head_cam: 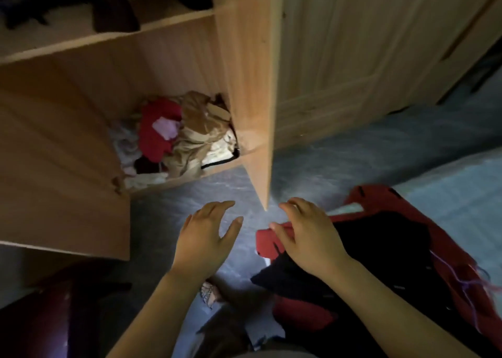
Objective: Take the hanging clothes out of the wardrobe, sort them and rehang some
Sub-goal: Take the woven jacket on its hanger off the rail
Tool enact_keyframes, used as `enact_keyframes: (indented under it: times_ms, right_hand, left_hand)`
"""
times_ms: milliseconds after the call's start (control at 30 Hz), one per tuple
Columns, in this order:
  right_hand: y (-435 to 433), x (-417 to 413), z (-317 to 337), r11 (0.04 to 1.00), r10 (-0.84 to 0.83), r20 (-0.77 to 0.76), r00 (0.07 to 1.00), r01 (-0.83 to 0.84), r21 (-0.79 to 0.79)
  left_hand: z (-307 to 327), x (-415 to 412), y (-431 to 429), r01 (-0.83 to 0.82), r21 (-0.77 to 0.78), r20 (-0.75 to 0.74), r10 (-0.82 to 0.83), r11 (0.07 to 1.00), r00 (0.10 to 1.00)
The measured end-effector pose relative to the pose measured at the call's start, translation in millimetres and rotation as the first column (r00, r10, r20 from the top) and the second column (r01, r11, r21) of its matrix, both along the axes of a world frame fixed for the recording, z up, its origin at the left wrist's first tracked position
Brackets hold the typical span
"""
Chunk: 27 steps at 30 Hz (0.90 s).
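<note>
Looking down at the open wardrobe [244, 85], centre to upper left of frame. Left grip [206, 238] hovers over the blue-grey floor [217, 189] at lower centre, fingers spread and straight, holding nothing. Right grip [309, 238] is just beside it to the right, fingers relaxed and apart, over the near edge of the red garment [267, 242]; I cannot tell whether it touches the cloth, but it grasps nothing. That red garment and a black garment [380, 249] lie heaped together at lower right, on what I take to be the bed [461, 189]. So some clothes are out. No hanger visible on them, though the light is poor. Dark clothes [114, 9] hang at the upper left of the frame, above the shelf board [108, 38], so I judge the emptying only partly done. A loose pile [184, 137] of red, tan and pale pieces sits in the wardrobe bottom, mid-frame. Sorting looks barely begun: one mixed heap, no separate stacks. Rehanging not yet started, as far as I can see.
</note>
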State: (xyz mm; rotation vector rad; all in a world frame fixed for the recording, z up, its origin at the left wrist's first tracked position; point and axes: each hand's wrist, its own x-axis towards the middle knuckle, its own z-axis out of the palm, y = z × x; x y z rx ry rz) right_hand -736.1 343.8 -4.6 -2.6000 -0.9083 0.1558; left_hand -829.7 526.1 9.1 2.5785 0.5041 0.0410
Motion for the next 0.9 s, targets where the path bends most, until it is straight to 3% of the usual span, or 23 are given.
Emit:
enact_keyframes:
  times_ms: [200, 400, 533, 900]
  right_hand:
    - [177.2, 25.3, 27.5, 0.983, 0.143, 0.091, 0.986, -0.152, 0.104]
    - [358.7, 66.7, 115.8, 0.911, 0.245, 0.280, 0.928, -0.320, 0.260]
    - [451.6, 106.4, 196.3, 0.851, 0.263, 0.462, 0.847, -0.430, 0.303]
    - [638.9, 247.1, 452.8, 0.686, 0.144, 0.828, 0.542, -0.658, 0.311]
  left_hand:
    - [39.5, 13.1, 157.8, -0.100, 0.078, 0.137, 0.089, 0.992, 0.987]
    - [120.8, 30.9, 321.2, -0.234, 0.277, 0.313, 0.143, 0.932, 0.939]
    - [188.5, 62.3, 402.5, -0.326, 0.328, 0.432, 0.166, 0.886, 0.886]
    - [408.9, 200.7, 592.7, -0.412, 0.443, 0.718, -0.040, 0.796, 0.695]
